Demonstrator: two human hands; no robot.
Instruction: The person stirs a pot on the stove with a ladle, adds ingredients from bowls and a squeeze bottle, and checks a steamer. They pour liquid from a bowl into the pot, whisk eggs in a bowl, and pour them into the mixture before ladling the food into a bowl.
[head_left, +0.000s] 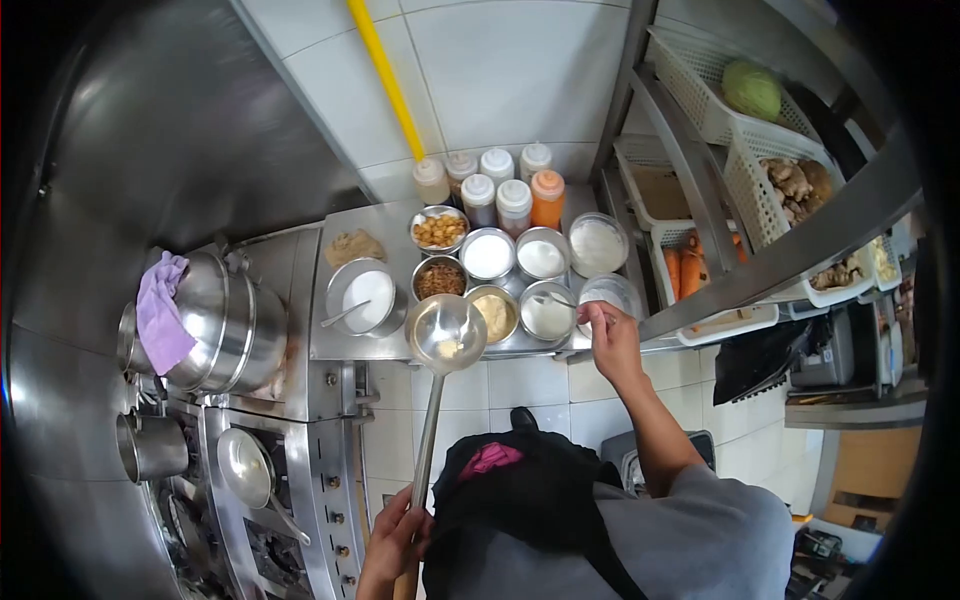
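While gripping the large, round steel ladle (428,325) by its long handle in the left hand (399,528), also pinching a slim metal spoon (562,301) in the right hand (613,345), at a round steel bowl (548,339) of white powder; could spill the small, pale clump (450,349) from above the counter's edge if tilting the ladle, or scatter powder if jerking the spoon

No readable text — no labels, numbers or signs.
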